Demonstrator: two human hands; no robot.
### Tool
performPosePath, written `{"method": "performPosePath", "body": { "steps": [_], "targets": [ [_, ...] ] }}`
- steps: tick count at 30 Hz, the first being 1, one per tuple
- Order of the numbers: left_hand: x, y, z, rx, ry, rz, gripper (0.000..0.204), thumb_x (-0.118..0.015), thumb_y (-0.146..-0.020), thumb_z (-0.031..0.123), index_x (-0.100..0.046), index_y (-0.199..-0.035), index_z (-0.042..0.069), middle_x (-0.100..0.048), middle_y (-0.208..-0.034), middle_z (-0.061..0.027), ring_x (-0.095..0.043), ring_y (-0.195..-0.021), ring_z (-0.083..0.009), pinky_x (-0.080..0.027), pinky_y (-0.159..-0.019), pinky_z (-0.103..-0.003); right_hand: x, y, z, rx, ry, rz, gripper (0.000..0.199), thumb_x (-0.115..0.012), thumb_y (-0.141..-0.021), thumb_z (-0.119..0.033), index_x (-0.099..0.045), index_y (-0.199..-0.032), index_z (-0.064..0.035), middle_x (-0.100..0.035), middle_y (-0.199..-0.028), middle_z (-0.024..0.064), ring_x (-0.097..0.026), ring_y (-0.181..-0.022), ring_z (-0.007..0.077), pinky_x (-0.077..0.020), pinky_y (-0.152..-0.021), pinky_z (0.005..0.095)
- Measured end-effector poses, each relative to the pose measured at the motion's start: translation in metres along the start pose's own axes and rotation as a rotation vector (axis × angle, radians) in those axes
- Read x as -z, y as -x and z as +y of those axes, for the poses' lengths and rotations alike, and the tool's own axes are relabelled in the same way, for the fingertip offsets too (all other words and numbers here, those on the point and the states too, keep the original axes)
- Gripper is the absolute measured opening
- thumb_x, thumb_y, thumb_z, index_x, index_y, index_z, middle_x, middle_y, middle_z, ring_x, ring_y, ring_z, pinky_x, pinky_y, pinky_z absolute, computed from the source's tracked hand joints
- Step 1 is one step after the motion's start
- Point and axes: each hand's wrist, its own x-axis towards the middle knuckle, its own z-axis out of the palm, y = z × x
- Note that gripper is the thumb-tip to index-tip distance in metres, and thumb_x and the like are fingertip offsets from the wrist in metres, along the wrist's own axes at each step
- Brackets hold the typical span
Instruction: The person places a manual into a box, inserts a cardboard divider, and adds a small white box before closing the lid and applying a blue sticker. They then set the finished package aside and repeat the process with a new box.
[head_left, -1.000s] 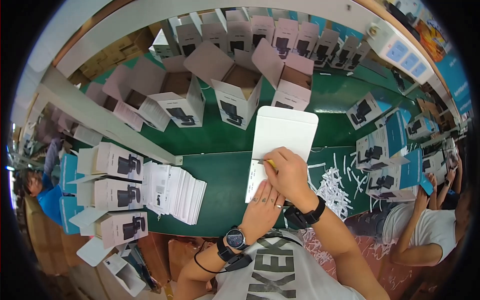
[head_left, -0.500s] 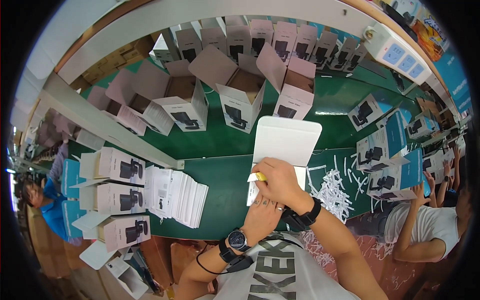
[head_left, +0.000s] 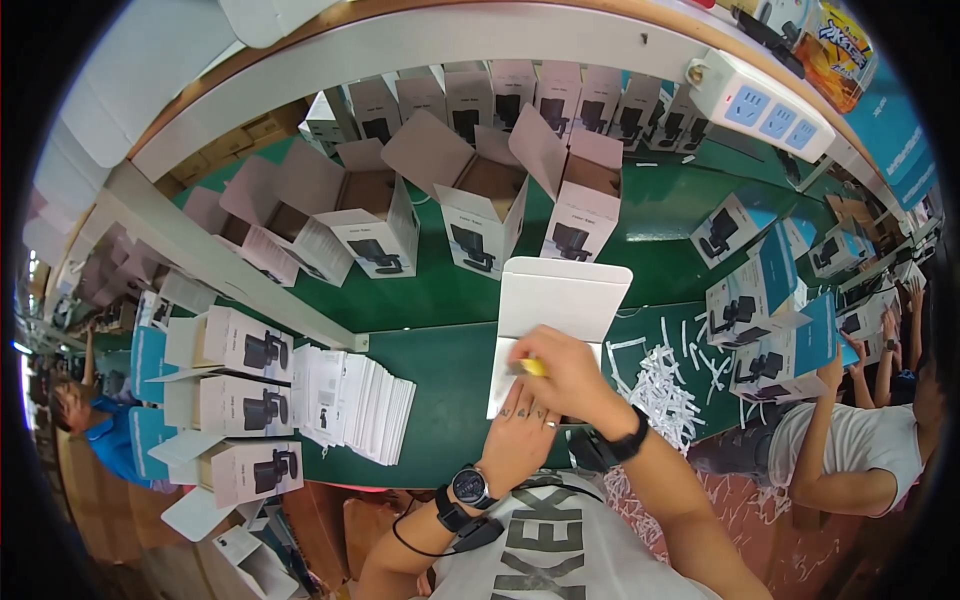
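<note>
White flat carton (head_left: 556, 305) lies at the bench's (head_left: 450, 365) near edge. Since a second ago the right hand (head_left: 568, 375) has slid leftward over its lower part, fingers curled around a small yellow object (head_left: 534, 367). The left hand (head_left: 522, 430) now presses flat, fingers spread, holding nothing. Beyond, open boxes (head_left: 480, 215) stand in a row toward the far edge.

Packing line: open boxes (head_left: 470, 215), conveyor (head_left: 440, 290)

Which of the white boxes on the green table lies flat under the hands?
The plain white box directly in front of the person, flap open away from them; both hands rest on it. The printed boxes behind stand upright.
</note>
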Motion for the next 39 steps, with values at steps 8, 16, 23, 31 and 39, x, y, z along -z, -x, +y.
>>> {"method": "performPosePath", "body": {
  "steps": [8, 16, 23, 31, 39],
  "targets": [
    [0.015, -0.01, 0.0, -0.076, -0.162, 0.139, 0.067, -0.064, -0.092, 0.024, -0.046, -0.152, -0.003, -0.041, -0.162, -0.0214, -0.041, -0.147, -0.0436, -0.032, -0.123, -0.052, 0.12, 0.066, 0.051, -0.438, 0.57, 0.05, 0.02, -0.069, -0.097, -0.016, -0.073, -0.112, -0.0026, -0.071, -0.083, 0.0103, -0.069, -0.075, 0.0204, -0.053, -0.067, 0.0327],
    [0.062, 0.001, -0.023, 0.009, 0.193, 0.159, 0.067, -0.077, -0.09, 0.031, -0.056, -0.143, -0.003, -0.053, -0.152, -0.0205, -0.046, -0.143, -0.0418, -0.03, -0.123, -0.052, 0.056, 0.045, 0.014, -0.487, -0.64, 0.052, 0.04, -0.065, -0.103, -0.031, -0.07, -0.13, -0.0022, -0.069, -0.083, 0.0003, -0.059, -0.073, 0.0087, -0.0467, -0.065, 0.0215],
    [0.033, 0.019, -0.05, 0.102, 0.774, 0.412, 0.037, -0.079, -0.089, 0.016, -0.073, -0.124, 0.007, -0.072, -0.127, -0.0146, -0.055, -0.137, -0.0359, -0.03, -0.124, -0.052, 0.073, 0.073, -0.025, -0.243, -0.158, -0.035, 0.022, -0.067, -0.094, -0.016, -0.074, -0.112, -0.004, -0.072, -0.09, 0.0056, -0.068, -0.079, 0.0146, -0.0499, -0.067, 0.0286],
    [0.017, 0.03, -0.052, 0.231, 1.055, 0.544, 0.044, -0.085, -0.084, 0.017, -0.073, -0.125, 0.006, -0.061, -0.143, -0.0178, -0.053, -0.14, -0.0363, -0.033, -0.123, -0.052, 0.037, -0.001, -0.031, 0.338, 0.222, -0.185, 0.032, -0.079, -0.088, -0.021, -0.07, -0.115, -0.0071, -0.073, -0.099, 0.0095, -0.07, -0.081, 0.0231, -0.0544, -0.065, 0.0357],
    [0.033, 0.027, -0.06, 0.223, 0.705, 0.469, 0.074, -0.1, -0.067, 0.018, -0.068, -0.133, 0.006, -0.059, -0.139, -0.0196, -0.061, -0.128, -0.0355, -0.052, -0.105, -0.044, 0.034, 0.11, -0.04, -0.331, 0.172, 0.062, 0.05, -0.086, -0.081, -0.011, -0.071, -0.129, -0.0073, -0.068, -0.099, 0.0097, -0.067, -0.08, 0.0211, -0.0532, -0.067, 0.0327]
  ]
}}
